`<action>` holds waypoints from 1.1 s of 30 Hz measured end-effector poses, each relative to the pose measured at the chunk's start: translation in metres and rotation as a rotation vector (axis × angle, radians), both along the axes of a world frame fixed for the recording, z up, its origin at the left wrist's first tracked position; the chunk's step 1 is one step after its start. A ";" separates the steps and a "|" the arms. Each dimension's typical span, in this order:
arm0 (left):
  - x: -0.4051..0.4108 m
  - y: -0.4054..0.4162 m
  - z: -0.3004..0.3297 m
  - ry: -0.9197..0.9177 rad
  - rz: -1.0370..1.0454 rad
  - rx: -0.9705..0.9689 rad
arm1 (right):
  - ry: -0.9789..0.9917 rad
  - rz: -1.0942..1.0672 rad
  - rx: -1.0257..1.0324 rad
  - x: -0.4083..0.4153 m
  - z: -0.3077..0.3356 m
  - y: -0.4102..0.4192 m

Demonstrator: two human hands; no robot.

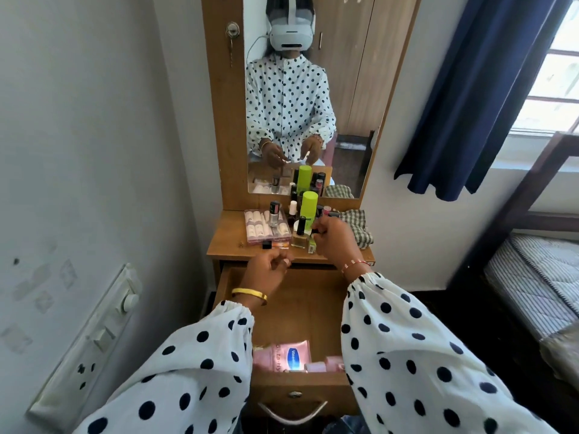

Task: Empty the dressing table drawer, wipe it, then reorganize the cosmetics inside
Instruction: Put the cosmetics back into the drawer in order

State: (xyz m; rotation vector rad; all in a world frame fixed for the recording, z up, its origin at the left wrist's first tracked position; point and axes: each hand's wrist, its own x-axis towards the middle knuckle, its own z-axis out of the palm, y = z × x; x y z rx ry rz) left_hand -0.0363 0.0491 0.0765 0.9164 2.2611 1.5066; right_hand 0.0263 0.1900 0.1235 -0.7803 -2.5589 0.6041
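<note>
the open wooden drawer (pixel 313 311) holds a pink lotion tube (pixel 289 355) and a small pink box (pixel 333 363) at its front end. other cosmetics stand on the wooden bench (pixel 225 245): a lime green bottle (pixel 308 205), a clear nail polish bottle (pixel 274 213). the left hand (pixel 271 272) hovers over the drawer, fingers curled, perhaps pinching something tiny. the right hand (pixel 333 238) reaches to the bottles; whether it grips one i cannot tell.

The drawer (pixel 283 311) stood open with bare wood across its middle and back, only a pink tube (pixel 289 353) lying at the front. Bottles (pixel 302 228) and a checked cloth (pixel 357 225) crowded the tabletop (pixel 232 245) behind.
</note>
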 end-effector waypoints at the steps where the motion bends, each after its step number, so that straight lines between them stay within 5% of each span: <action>1: -0.003 0.004 0.004 0.009 0.000 0.005 | 0.019 -0.024 0.026 -0.004 0.003 0.004; 11: -0.031 0.045 0.022 0.188 0.062 -0.002 | -0.102 -0.019 0.115 -0.031 -0.001 0.024; 21: -0.054 0.081 0.028 0.291 -0.043 -0.173 | 0.034 0.022 0.117 -0.029 -0.015 0.032; 33: -0.054 0.092 0.028 0.123 0.010 -0.044 | 0.162 -0.020 0.009 -0.016 -0.015 0.035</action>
